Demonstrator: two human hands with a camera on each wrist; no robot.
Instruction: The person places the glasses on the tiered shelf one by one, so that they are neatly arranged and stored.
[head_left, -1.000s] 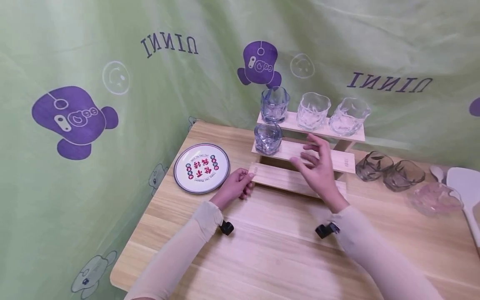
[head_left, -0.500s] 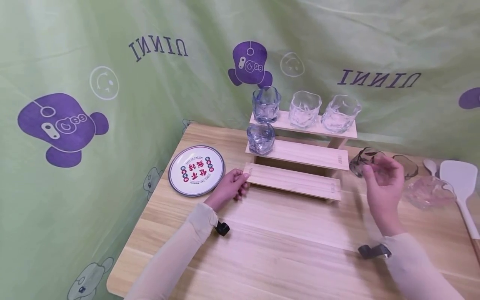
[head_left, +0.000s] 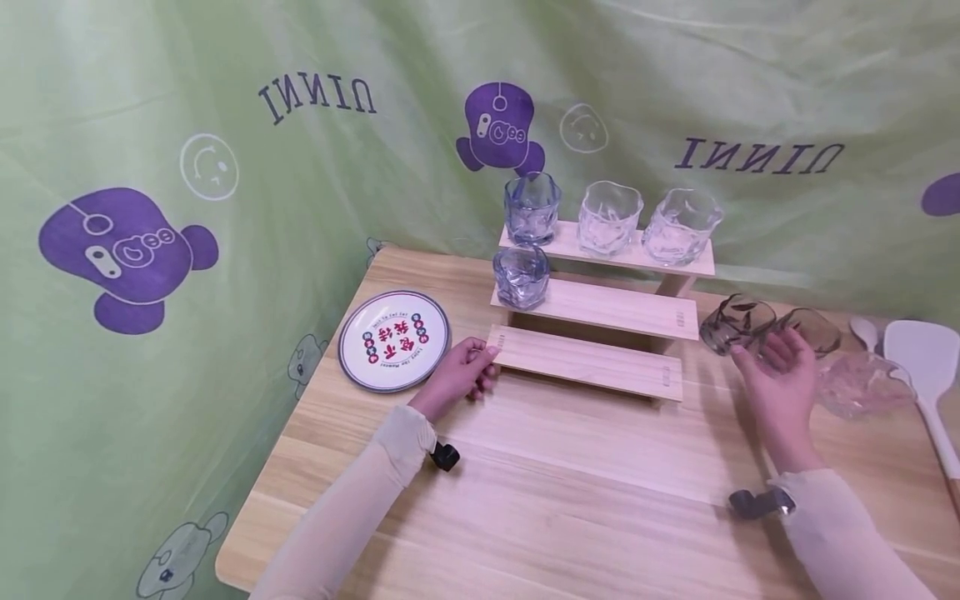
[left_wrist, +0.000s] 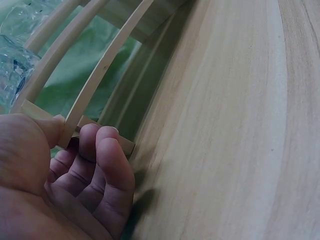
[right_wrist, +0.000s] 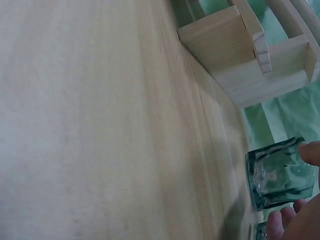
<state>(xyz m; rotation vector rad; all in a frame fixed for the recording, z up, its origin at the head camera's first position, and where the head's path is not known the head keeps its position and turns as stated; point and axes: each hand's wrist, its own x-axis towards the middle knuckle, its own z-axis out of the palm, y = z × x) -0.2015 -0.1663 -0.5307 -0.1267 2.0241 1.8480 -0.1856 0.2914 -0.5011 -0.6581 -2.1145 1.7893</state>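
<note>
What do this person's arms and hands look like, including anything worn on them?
Both arms wear long, plain, pale beige sleeves, slightly wrinkled near the wrists. The left hand and right hand are ungloved. A small, dark wrist device sits by each cuff; I see no cables.

A plate (head_left: 393, 342) is lying left of the rack (head_left: 592, 363), four glasses (head_left: 611, 218) are standing on the rack, and two tumblers (head_left: 737, 321) are sitting to its right.
</note>
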